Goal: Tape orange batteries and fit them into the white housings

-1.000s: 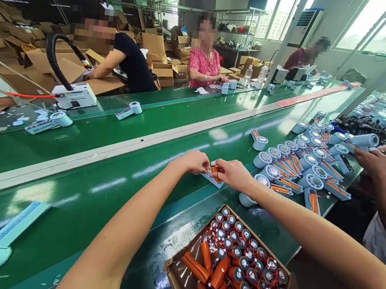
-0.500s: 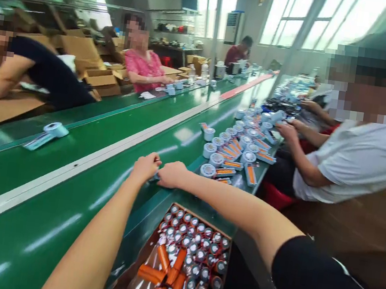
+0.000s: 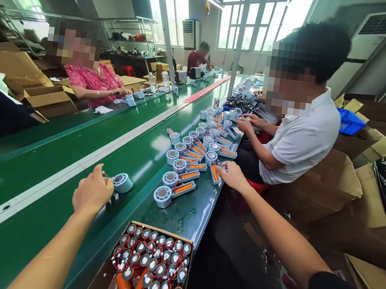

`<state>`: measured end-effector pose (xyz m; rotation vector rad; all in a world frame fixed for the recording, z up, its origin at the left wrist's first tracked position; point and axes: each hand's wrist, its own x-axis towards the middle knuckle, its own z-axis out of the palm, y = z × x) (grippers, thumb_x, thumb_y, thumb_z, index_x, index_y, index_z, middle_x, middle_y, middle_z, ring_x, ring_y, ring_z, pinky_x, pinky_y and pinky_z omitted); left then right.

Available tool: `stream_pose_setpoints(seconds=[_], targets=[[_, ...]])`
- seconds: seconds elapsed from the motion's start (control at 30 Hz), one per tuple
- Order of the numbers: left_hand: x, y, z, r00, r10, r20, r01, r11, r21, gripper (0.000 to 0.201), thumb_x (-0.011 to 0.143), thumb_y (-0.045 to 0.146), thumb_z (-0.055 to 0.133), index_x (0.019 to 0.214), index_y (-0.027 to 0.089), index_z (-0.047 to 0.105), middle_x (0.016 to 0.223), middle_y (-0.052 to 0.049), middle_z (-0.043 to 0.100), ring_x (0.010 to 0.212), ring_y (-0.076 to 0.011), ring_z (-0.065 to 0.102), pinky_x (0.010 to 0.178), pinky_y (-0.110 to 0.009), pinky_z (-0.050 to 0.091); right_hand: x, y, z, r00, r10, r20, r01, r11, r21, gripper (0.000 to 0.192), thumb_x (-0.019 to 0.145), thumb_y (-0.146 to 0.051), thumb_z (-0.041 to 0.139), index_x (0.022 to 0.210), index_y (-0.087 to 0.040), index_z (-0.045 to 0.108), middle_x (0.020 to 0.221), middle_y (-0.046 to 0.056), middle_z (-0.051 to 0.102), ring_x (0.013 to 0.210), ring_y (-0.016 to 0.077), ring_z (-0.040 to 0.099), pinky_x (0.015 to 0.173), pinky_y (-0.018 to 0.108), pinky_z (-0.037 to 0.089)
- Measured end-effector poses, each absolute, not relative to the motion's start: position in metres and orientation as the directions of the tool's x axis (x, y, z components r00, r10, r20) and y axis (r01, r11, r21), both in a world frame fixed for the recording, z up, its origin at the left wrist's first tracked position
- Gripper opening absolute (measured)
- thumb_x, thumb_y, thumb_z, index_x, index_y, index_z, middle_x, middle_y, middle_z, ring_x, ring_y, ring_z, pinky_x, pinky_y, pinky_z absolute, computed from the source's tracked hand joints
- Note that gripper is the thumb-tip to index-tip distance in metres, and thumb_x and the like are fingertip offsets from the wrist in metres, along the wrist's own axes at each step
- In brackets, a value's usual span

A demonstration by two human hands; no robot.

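My left hand (image 3: 94,191) is over the green belt, its fingers curled at the handle end of a light blue round-headed housing (image 3: 123,182). The hand hides most of that handle. My right hand (image 3: 233,174) reaches to the edge of the bench, fingers bent, fingertips at a similar housing (image 3: 215,173) with an orange battery in its handle. More round-headed housings (image 3: 163,196) with orange batteries lie in rows on the bench between my hands. Near me stands a cardboard box (image 3: 193,246) of orange cylindrical batteries (image 3: 139,284) with red wires, many upright, some lying loose.
A white divider strip (image 3: 79,165) runs along the green belt (image 3: 52,187). A co-worker in a white shirt (image 3: 296,144) sits at the right, handling a housing. Another in pink (image 3: 92,81) works across the belt. Cardboard boxes (image 3: 330,181) stand on the right.
My hands were together over the belt edge; now they are apart, the left moved left with a housing, the right out to the bench's housings. The view has turned right.
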<state>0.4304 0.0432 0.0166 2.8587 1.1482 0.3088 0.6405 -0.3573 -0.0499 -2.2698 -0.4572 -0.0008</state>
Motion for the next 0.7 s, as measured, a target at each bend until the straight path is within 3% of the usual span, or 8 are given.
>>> stream_pose_setpoints(seconds=[0.1, 0.23, 0.37, 0.5, 0.6, 0.7], targets=[[0.437, 0.006, 0.033, 0.752, 0.604, 0.264, 0.601, -0.793, 0.102, 0.06, 0.096, 0.039, 0.039, 0.151, 0.017, 0.039, 0.138, -0.017, 0.062, 0.126, -0.0417, 0.056, 0.098, -0.054, 0.051, 0.652, -0.341, -0.057, 0.947, 0.318, 0.052, 0.243, -0.596, -0.765, 0.034, 0.081, -0.047, 0.078, 0.084, -0.015, 0.067, 0.109, 0.018, 0.065, 0.119, 0.0365, 0.053, 0.102, 0.046, 0.042], [0.438, -0.058, 0.053, 0.87, 0.441, 0.223, 0.401, -0.893, 0.203, 0.054, 0.094, 0.034, 0.046, 0.145, 0.017, 0.048, 0.131, -0.017, 0.065, 0.121, -0.0388, 0.061, 0.102, -0.056, 0.048, 0.641, -0.336, -0.054, 0.921, 0.389, 0.012, 0.195, -0.435, -0.879, 0.034, 0.078, -0.047, 0.076, 0.078, -0.015, 0.064, 0.095, 0.01, 0.068, 0.107, 0.0322, 0.062, 0.094, 0.042, 0.047], [0.424, -0.129, 0.058, 0.948, 0.288, 0.137, 0.223, -0.906, 0.359, 0.052, 0.094, 0.039, 0.054, 0.144, 0.023, 0.048, 0.132, -0.009, 0.067, 0.114, -0.0257, 0.066, 0.101, -0.041, 0.053, 0.595, -0.37, -0.054, 0.851, 0.523, 0.058, 0.15, -0.137, -0.979, 0.052, 0.075, -0.059, 0.071, 0.103, -0.016, 0.061, 0.099, 0.01, 0.07, 0.09, 0.0281, 0.067, 0.081, 0.037, 0.053], [0.402, -0.198, 0.061, 0.972, 0.007, 0.235, -0.143, -0.777, 0.614, 0.073, 0.094, 0.048, 0.063, 0.156, 0.026, 0.033, 0.157, -0.012, 0.045, 0.136, -0.0273, 0.053, 0.111, -0.043, 0.048, 0.516, -0.411, -0.044, 0.747, 0.65, 0.14, 0.074, 0.128, -0.989, 0.067, 0.082, -0.068, 0.068, 0.126, -0.018, 0.055, 0.11, 0.011, 0.069, 0.089, 0.0249, 0.067, 0.077, 0.035, 0.054], [0.386, -0.233, 0.07, 0.928, -0.156, 0.339, -0.366, -0.553, 0.748, 0.076, 0.091, 0.042, 0.072, 0.155, 0.027, 0.035, 0.15, -0.013, 0.052, 0.133, -0.0274, 0.056, 0.113, -0.043, 0.047, 0.462, -0.432, -0.027, 0.676, 0.705, 0.212, -0.061, 0.341, -0.938, 0.047, 0.09, -0.055, 0.074, 0.12, -0.019, 0.065, 0.102, 0.009, 0.069, 0.086, 0.0217, 0.065, 0.073, 0.031, 0.052], [0.371, -0.251, 0.078, 0.887, -0.19, 0.42, -0.451, -0.548, 0.704, 0.065, 0.091, 0.033, 0.074, 0.148, 0.025, 0.044, 0.141, -0.012, 0.06, 0.125, -0.0256, 0.061, 0.112, -0.04, 0.048, 0.431, -0.442, -0.014, 0.671, 0.703, 0.235, -0.195, 0.473, -0.859, 0.029, 0.092, -0.045, 0.079, 0.102, -0.019, 0.074, 0.089, 0.006, 0.067, 0.08, 0.0185, 0.061, 0.072, 0.028, 0.049]])
